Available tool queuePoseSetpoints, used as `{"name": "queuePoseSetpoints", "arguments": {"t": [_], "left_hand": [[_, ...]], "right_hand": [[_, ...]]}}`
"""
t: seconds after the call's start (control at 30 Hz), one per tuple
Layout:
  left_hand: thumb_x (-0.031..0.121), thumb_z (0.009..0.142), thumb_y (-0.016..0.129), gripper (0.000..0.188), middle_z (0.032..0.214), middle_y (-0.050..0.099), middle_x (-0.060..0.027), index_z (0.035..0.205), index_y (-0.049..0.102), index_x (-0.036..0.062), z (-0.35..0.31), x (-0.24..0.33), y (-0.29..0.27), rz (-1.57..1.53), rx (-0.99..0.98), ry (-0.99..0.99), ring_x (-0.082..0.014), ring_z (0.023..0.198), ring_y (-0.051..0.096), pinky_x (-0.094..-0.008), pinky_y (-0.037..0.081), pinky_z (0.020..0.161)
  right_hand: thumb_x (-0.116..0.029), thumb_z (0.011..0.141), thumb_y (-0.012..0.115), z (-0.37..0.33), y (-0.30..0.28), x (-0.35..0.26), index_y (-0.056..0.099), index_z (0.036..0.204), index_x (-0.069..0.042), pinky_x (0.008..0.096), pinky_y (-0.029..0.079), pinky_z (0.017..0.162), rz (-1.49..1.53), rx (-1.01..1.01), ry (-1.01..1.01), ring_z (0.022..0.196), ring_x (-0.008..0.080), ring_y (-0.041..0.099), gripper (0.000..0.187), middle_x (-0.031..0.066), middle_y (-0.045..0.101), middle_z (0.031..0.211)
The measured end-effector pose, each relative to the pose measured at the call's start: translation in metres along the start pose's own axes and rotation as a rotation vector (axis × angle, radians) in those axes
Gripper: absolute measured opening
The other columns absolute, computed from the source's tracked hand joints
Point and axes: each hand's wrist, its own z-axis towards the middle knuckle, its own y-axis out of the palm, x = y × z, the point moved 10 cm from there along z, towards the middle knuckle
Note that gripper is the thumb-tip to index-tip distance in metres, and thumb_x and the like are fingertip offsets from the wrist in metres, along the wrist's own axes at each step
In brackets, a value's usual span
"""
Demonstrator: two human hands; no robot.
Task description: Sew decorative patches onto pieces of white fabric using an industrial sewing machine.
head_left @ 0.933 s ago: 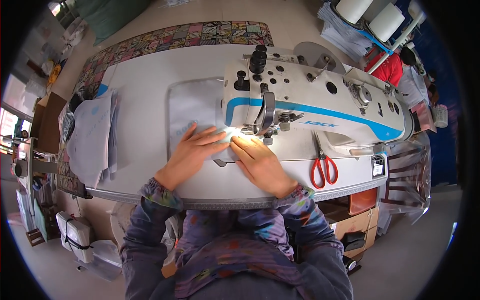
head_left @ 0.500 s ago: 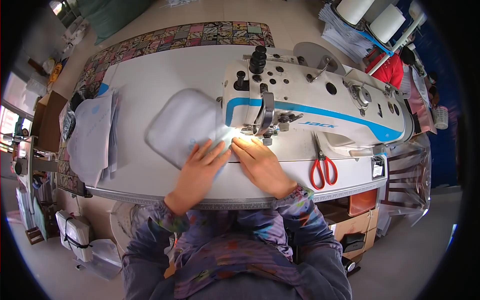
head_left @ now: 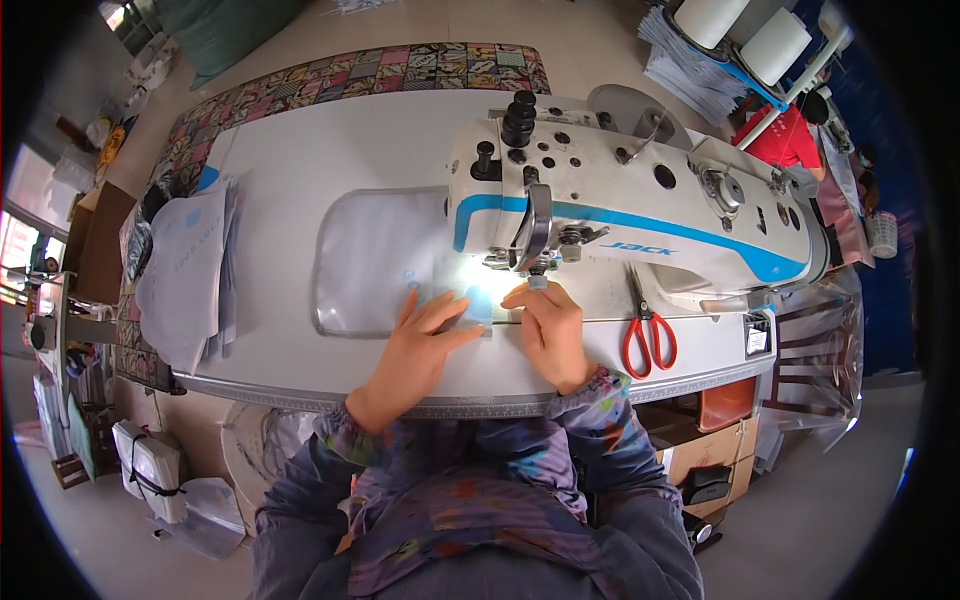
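A pale, see-through pouch-like piece with rounded corners and a darker edging (head_left: 365,265) lies flat on the sewing table, its right end under the lit needle area of a white and blue sewing machine (head_left: 640,225). My left hand (head_left: 415,350) rests on its near right part, fingers stretched and spread. Close to the machine's needle, on the right side of the piece, my right hand (head_left: 550,330) has bent fingers drawn together. Whatever they pinch is too small or hidden to make out. Red-handled scissors (head_left: 648,340) lie to the right of that hand.
At the left of the table (head_left: 290,150) rests a stack of pale cut pieces (head_left: 185,280). A patterned cloth (head_left: 400,72) covers a surface behind. Thread cones (head_left: 775,45) stand at the far right, near a person in red (head_left: 785,140). A measuring tape strip (head_left: 470,407) runs along the front edge.
The pale piece has turned so its edges run straighter with the table. My left hand has shifted slightly right and down; my right hand has moved right, its fingers now bent.
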Motion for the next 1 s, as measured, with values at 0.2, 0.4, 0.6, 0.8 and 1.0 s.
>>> {"name": "queuePoseSetpoints", "arguments": {"t": [0.2,0.4,0.6,0.8,1.0], "left_hand": [[-0.002,0.086,0.062,0.042,0.138,0.062,-0.0107,0.118,0.078,0.0189,0.024,-0.010,-0.005,0.022,0.030,0.064,-0.0340,0.135,0.055,-0.0599,0.031,0.122],[-0.006,0.082,0.063,0.042,0.130,0.062,-0.0119,0.113,0.079,0.0173,0.053,-0.026,-0.007,-0.003,0.053,0.112,-0.0354,0.127,0.057,-0.0549,0.035,0.121],[-0.004,0.083,0.066,0.035,0.127,0.062,-0.0130,0.111,0.078,0.0139,0.060,-0.045,-0.024,-0.047,0.130,0.056,-0.0370,0.122,0.058,-0.0490,0.042,0.114],[0.006,0.088,0.073,0.036,0.127,0.064,-0.0165,0.123,0.071,0.0120,-0.012,-0.132,-0.162,0.566,0.835,-0.372,-0.0388,0.117,0.060,-0.0472,0.053,0.093],[0.016,0.090,0.073,0.022,0.112,0.070,-0.0106,0.111,0.076,0.0127,-0.146,-0.203,-0.246,0.954,0.807,-0.928,-0.0351,0.102,0.069,-0.0478,0.056,0.084]], "right_hand": [[0.010,0.077,0.059,0.000,-0.003,-0.003,0.071,0.089,-0.004,0.0455,0.047,0.065,-0.017,0.014,0.013,0.073,0.0352,0.058,0.022,0.0133,0.054,0.076],[0.010,0.078,0.059,-0.001,-0.004,0.002,0.071,0.089,-0.004,0.0455,0.046,0.064,-0.011,0.012,0.021,0.073,0.0353,0.058,0.022,0.0132,0.054,0.075],[0.010,0.078,0.059,0.002,0.005,-0.002,0.072,0.091,-0.004,0.0453,0.046,0.064,0.013,-0.021,0.018,0.073,0.0349,0.058,0.024,0.0138,0.054,0.076],[0.011,0.084,0.050,-0.008,-0.012,0.014,0.070,0.093,0.001,0.0371,0.054,0.080,-0.035,-0.068,0.168,0.087,0.0342,0.069,0.024,0.0177,0.071,0.093],[0.014,0.083,0.048,0.000,0.004,-0.005,0.066,0.092,0.005,0.0366,0.053,0.080,0.014,-0.116,0.084,0.085,0.0329,0.068,0.022,0.0184,0.068,0.091]]}}
